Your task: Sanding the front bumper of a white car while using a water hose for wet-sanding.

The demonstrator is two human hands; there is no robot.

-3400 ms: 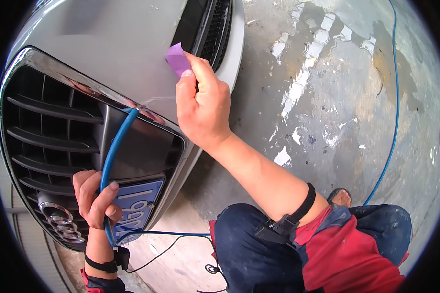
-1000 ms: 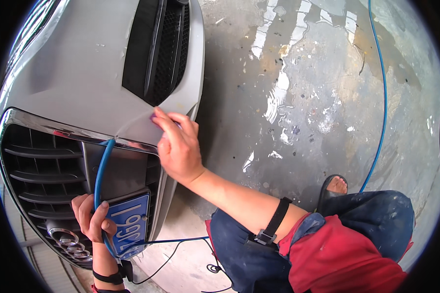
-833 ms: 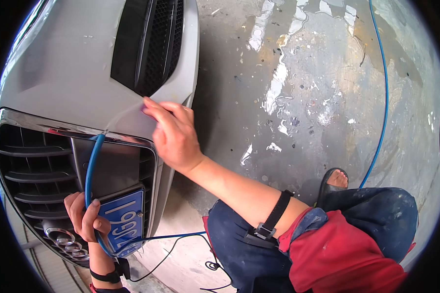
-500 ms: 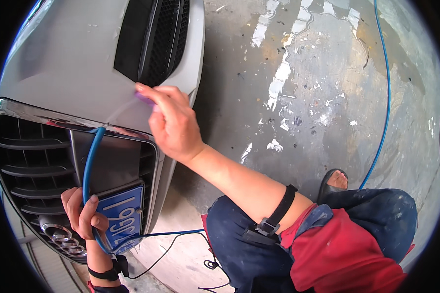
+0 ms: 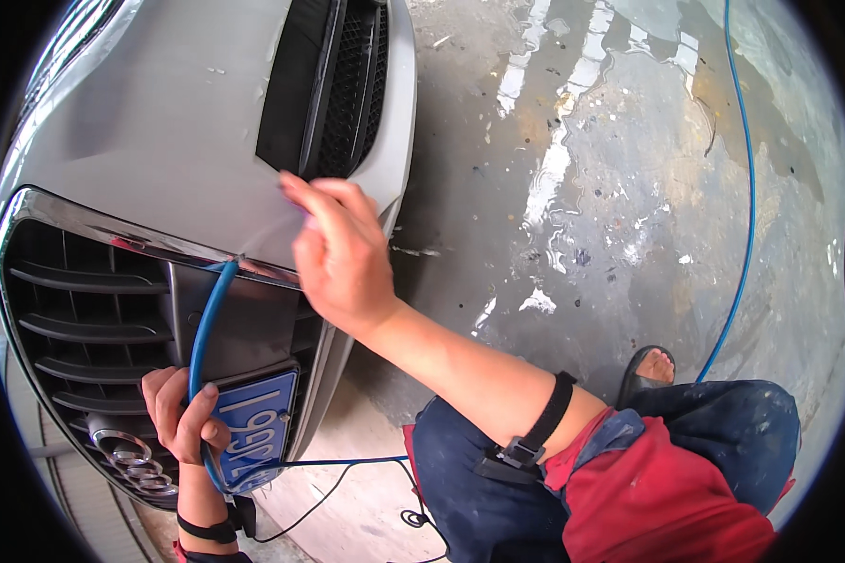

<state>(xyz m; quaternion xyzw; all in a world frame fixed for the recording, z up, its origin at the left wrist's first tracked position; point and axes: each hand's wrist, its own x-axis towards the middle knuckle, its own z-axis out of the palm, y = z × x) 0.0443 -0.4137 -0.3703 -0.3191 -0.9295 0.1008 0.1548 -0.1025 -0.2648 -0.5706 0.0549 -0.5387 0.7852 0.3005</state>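
My left hand (image 5: 180, 413) is wrapped round a blue hose (image 5: 203, 328) in front of the car's grille (image 5: 99, 324). The hose's upper end meets the chrome trim (image 5: 141, 242), and a faint trace of water shows just above it. At the pale silver bumper (image 5: 160, 159), below the dark side vent (image 5: 343, 103), my right hand (image 5: 345, 267) has its fingers bent and pressed together. Under them shows a sliver of a small purple piece (image 5: 310, 220), mostly hidden, its kind unclear. That hand is slightly blurred.
A blue number plate (image 5: 253, 408) sits below the grille's dark panel. Another stretch of blue hose (image 5: 746, 188) runs along the wet concrete floor (image 5: 629, 188) at right. A thin black cable (image 5: 324, 493) hangs near my knees (image 5: 469, 469).
The whole car appears shifted slightly right and down in the picture. My right hand has moved a little at the bumper, and the purple piece shows less. My left hand still holds the hose.
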